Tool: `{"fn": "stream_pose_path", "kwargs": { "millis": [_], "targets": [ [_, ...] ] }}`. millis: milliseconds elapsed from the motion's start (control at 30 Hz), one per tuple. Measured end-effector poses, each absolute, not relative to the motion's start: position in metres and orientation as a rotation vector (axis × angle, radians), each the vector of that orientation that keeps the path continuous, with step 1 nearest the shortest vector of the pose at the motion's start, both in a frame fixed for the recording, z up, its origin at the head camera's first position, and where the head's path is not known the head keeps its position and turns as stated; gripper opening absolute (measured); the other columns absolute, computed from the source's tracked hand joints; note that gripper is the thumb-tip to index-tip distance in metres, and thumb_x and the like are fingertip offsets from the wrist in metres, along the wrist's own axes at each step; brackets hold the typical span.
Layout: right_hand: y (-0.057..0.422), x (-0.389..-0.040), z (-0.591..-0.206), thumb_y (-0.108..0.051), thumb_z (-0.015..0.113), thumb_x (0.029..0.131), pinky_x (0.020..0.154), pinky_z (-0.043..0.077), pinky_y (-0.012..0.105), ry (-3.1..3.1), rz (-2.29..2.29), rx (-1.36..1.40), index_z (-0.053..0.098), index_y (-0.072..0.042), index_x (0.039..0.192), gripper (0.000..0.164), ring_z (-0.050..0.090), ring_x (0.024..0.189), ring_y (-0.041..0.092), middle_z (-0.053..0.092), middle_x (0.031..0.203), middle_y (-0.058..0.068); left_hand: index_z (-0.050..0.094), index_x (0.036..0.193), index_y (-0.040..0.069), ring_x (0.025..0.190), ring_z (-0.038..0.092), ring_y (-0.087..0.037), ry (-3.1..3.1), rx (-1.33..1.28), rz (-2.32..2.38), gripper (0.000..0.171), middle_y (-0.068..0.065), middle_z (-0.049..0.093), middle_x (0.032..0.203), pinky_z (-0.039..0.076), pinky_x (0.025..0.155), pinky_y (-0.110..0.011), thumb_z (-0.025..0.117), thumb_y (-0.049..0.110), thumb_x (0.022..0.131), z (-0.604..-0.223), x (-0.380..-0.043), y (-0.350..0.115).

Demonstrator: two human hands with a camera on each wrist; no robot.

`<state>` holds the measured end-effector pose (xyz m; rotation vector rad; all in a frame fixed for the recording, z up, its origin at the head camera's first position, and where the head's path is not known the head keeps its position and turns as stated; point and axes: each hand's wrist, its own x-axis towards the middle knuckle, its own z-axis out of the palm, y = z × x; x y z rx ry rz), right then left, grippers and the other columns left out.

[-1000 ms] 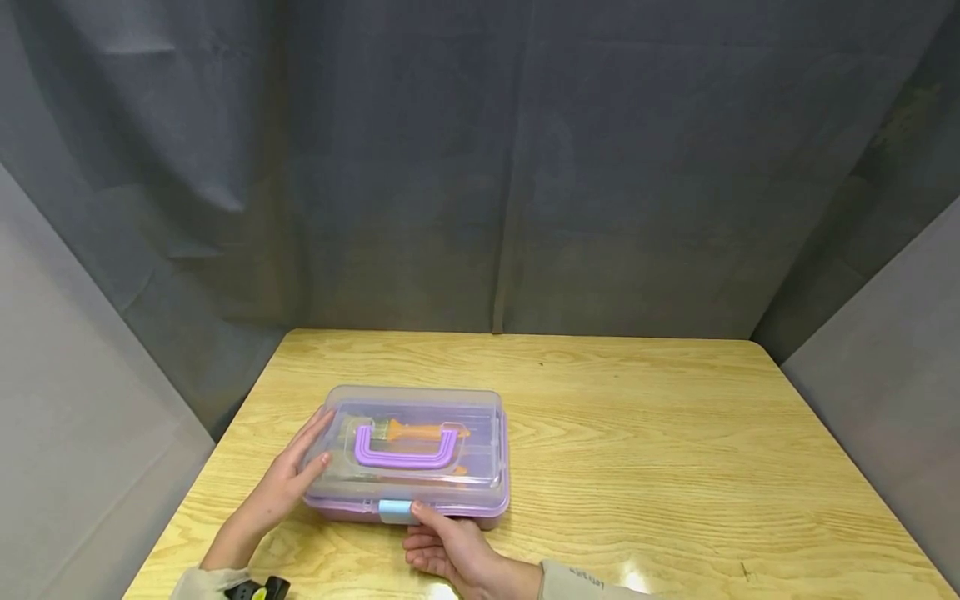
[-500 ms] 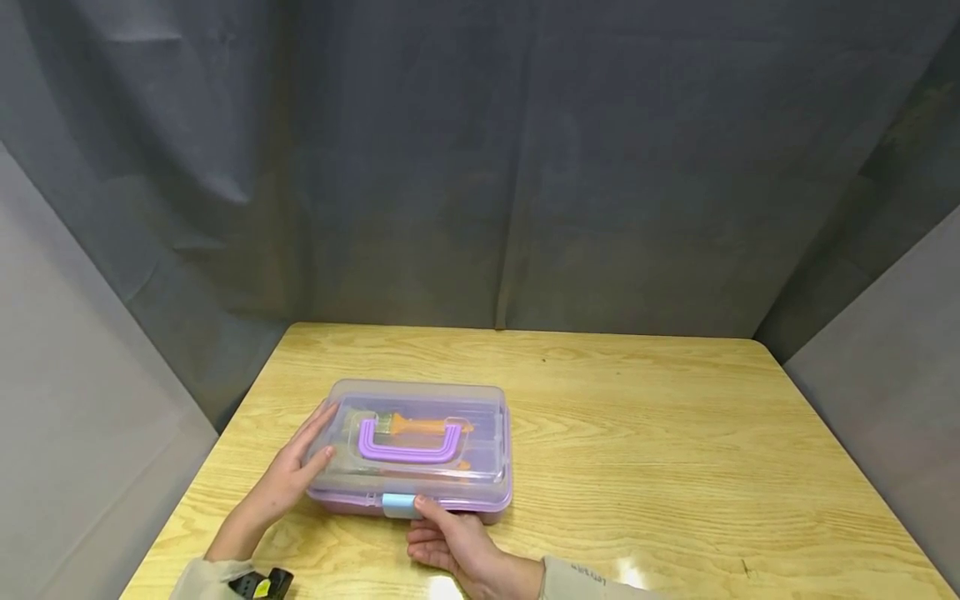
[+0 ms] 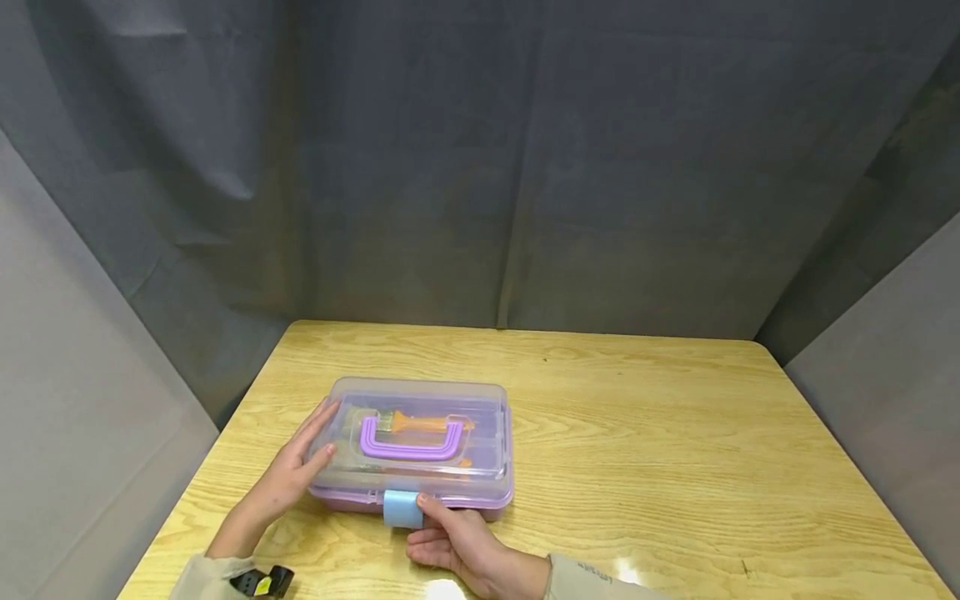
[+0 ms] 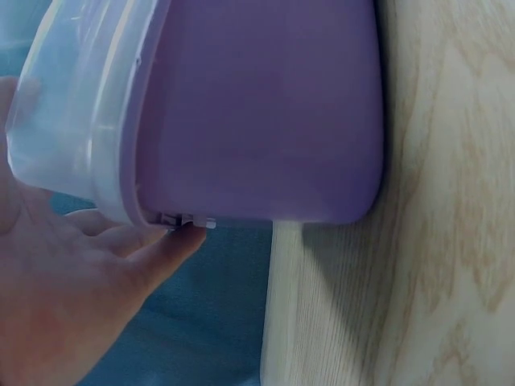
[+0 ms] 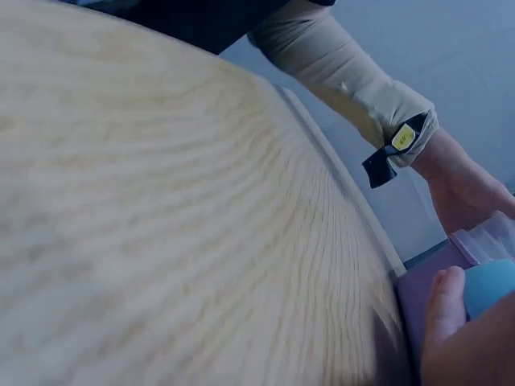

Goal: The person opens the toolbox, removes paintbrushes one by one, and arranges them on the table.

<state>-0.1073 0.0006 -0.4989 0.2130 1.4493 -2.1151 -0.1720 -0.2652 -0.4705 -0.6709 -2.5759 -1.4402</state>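
A lidded plastic storage box, purple below with a clear lid, stands on the table left of centre. On its lid lies a purple carry handle; an orange-handled paintbrush shows through the clear plastic. My left hand rests against the lid's left end, fingers extended along it and thumb on top. The left wrist view shows these fingers at the lid's edge, beside the purple wall. At the front, my right hand pinches the light-blue latch, which sticks out from the box.
The wooden table extends to the right and behind the box. Dark grey cloth hangs along the back, with pale panels at either side. A black strap circles the left wrist.
The latch has swung outward from the box front under my right hand and shows more of its face. The left hand stays against the lid. The head view has shifted slightly.
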Motion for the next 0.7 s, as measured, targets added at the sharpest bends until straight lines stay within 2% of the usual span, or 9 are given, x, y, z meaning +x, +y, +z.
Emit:
{"fn": "stream_pose_path", "kwargs": {
  "millis": [67,200,433,700],
  "targets": [
    [0.003,-0.107,-0.5,-0.043,0.063,0.088,0.069,0.057,0.031,1.456,-2.075,0.173,0.059,0.013,0.102,0.059,0.068,0.067,0.017,0.067,0.08,0.014,0.03,0.148,0.008,0.139,0.011,-0.045,-2.576,-0.671,-1.43,0.055,-0.024,0.014,0.154,0.012,0.11,-0.027,0.05,0.009,0.097,-0.471,-0.172,-0.265],
    [0.008,-0.108,-0.502,-0.045,0.058,0.09,0.065,0.057,0.029,1.512,-1.959,0.057,0.059,0.015,0.104,0.062,0.067,0.068,0.015,0.068,0.084,0.013,0.03,0.148,0.005,0.138,0.011,-0.047,-2.563,-0.692,-1.419,0.054,-0.026,0.014,0.153,0.01,0.103,-0.01,0.049,0.009,0.097,-0.471,-0.172,-0.265],
    [0.013,-0.111,-0.504,-0.028,0.059,0.091,0.063,0.055,0.022,1.527,-1.968,-0.069,0.061,0.014,0.105,0.045,0.066,0.072,0.013,0.069,0.091,0.015,0.03,0.148,0.006,0.138,0.011,-0.047,-2.567,-0.681,-1.421,0.054,-0.025,0.014,0.153,0.01,0.101,-0.007,0.049,0.009,0.098,-0.471,-0.171,-0.264],
    [0.019,-0.108,-0.501,-0.028,0.057,0.093,0.063,0.056,0.026,1.623,-1.928,-0.105,0.063,0.015,0.105,0.044,0.066,0.073,0.014,0.069,0.093,0.019,0.029,0.148,0.008,0.138,0.011,-0.046,-2.569,-0.68,-1.444,0.054,-0.023,0.014,0.154,0.01,0.102,-0.01,0.049,0.009,0.098,-0.471,-0.172,-0.265]
  ]
}}
